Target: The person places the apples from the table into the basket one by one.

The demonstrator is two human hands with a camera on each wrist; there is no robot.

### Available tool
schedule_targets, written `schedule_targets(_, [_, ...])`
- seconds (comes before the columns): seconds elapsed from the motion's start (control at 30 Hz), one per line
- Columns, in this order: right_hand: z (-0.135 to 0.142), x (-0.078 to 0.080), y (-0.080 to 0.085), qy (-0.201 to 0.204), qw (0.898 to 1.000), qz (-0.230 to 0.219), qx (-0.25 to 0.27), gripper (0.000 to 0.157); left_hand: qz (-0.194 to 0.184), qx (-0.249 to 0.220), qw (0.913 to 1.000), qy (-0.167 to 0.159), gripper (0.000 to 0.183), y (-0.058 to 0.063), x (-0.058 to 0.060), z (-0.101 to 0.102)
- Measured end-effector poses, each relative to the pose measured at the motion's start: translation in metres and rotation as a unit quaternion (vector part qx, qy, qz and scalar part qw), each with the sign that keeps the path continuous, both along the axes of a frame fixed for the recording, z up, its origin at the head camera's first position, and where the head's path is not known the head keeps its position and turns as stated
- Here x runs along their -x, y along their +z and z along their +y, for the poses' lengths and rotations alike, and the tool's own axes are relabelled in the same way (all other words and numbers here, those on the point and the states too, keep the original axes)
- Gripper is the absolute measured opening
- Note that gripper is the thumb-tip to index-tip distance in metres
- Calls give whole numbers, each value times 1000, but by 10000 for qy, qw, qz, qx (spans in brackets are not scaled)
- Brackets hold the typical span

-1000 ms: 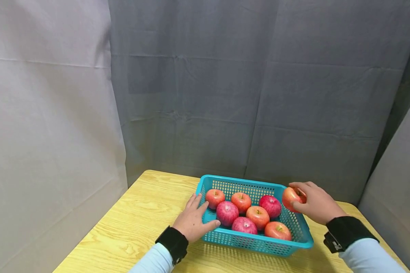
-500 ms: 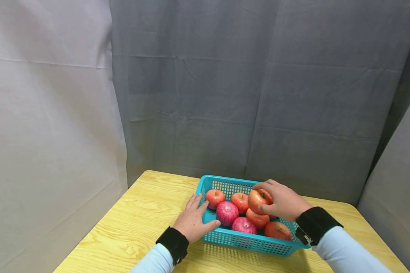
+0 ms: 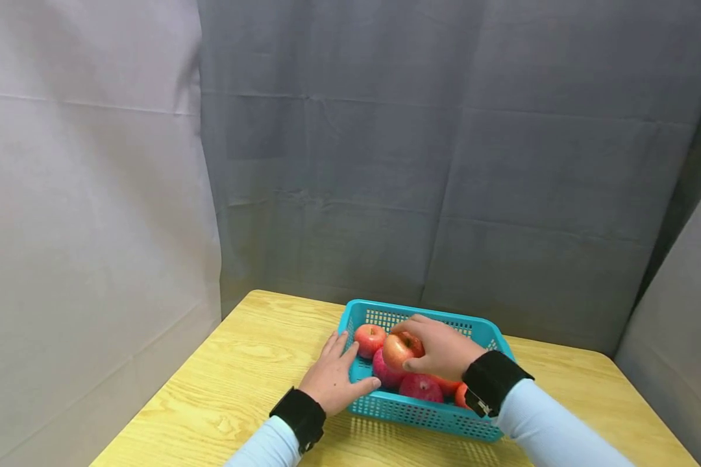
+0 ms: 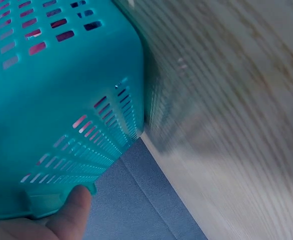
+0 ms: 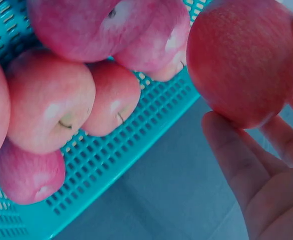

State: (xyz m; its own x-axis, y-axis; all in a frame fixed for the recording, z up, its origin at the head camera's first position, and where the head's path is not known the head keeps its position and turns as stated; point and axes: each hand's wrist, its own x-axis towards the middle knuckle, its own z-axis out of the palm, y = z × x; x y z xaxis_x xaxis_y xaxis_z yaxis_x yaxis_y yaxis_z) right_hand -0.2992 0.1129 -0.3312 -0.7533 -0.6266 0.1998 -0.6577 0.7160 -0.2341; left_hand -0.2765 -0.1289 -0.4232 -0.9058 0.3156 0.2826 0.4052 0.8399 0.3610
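A turquoise plastic basket [image 3: 423, 415] with several apples inside stands on the table. My right hand [image 3: 444, 348] holds an orange-red apple [image 3: 397, 352] between thumb and fingers, above the left half of the basket. In the right wrist view this apple [image 5: 244, 60] is raised over the others. Beneath it lies a partly covered pink apple [image 3: 383, 373], and a darker pink apple [image 3: 422, 388] sits by the front wall. My left hand [image 3: 330, 381] rests on the basket's left rim, fingers spread. One fingertip [image 4: 79, 200] shows at the rim in the left wrist view.
A red apple [image 3: 369, 340] lies in the back left of the basket. My right hand and forearm hide several others. The wooden table [image 3: 233, 376] extends left and right of the basket. A grey cloth [image 3: 339, 162] hangs behind, with pale cloth [image 3: 82, 227] on the left.
My right hand has carried the apple leftward, from the basket's right rim across to above the left half. My left hand has stayed on the rim.
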Motion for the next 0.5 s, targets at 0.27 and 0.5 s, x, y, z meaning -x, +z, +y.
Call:
schedule_targets(0.27, [-22, 6, -9, 381, 9992, -117, -82, 56, 19, 26, 10000, -16, 94, 0, 1, 3])
schedule_targets(0.5, [-38, 13, -18, 436, 9979, -410, -241, 58, 9, -27, 10000, -26, 101, -3, 2, 2])
